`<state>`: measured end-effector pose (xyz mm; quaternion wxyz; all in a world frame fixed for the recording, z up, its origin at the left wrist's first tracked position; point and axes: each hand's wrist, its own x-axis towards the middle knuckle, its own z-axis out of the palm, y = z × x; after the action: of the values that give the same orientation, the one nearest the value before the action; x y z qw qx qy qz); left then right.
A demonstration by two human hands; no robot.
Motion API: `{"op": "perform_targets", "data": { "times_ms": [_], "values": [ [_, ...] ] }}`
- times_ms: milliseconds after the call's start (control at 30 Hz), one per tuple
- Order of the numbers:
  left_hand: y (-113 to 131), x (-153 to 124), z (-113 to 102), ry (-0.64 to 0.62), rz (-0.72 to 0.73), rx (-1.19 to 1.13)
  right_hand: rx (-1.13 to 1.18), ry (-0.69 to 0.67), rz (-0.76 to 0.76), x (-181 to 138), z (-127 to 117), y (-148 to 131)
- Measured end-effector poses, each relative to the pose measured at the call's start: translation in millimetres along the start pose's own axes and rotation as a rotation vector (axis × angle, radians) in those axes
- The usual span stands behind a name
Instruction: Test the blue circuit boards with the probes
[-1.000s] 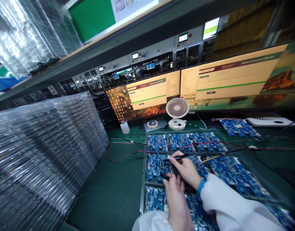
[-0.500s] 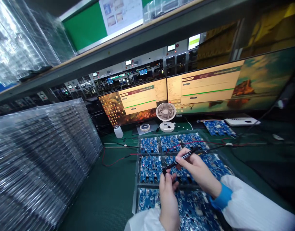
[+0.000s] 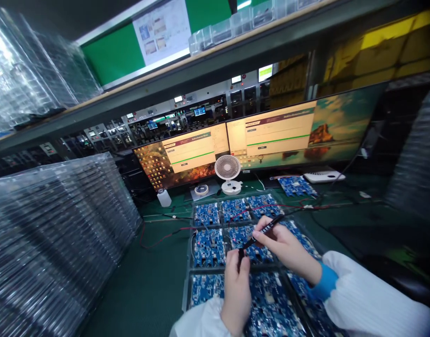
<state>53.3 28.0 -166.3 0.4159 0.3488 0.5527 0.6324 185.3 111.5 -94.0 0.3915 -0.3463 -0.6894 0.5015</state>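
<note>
Slim black test probe [image 3: 267, 228] pinched in right hand [image 3: 283, 245]; second black probe [image 3: 240, 255] gripped by left hand [image 3: 236, 281], above blue circuit boards [image 3: 208, 245]. Risk: tip slipping, bridging adjacent contacts.

thin black probe [image 3: 266, 230], tilted, above blue boards [image 3: 248, 236]

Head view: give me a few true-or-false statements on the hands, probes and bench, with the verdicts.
1. The right hand holds a black probe. True.
2. The left hand lies flat on the green mat. False: it is raised over the blue circuit boards, pinching a dark probe tip.
3. A small white fan stands before the monitors. True.
4. Both monitors are switched off. False: both show lit windows.
5. Clear trays are stacked at left. True.
</note>
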Motion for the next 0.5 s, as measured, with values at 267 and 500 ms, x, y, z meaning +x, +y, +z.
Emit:
{"op": "perform_targets", "data": {
  "times_ms": [267, 500],
  "values": [
    [18.7, -20.8, 0.2, -0.395, 0.197, 0.482, -0.090, -0.177, 0.013, -28.3, -18.2, 6.3],
    [55.8, -1.5, -14.5, -0.427, 0.340, 0.703, -0.076, -0.014, 0.029, -64.6, -48.1, 12.0]
  ]
}}
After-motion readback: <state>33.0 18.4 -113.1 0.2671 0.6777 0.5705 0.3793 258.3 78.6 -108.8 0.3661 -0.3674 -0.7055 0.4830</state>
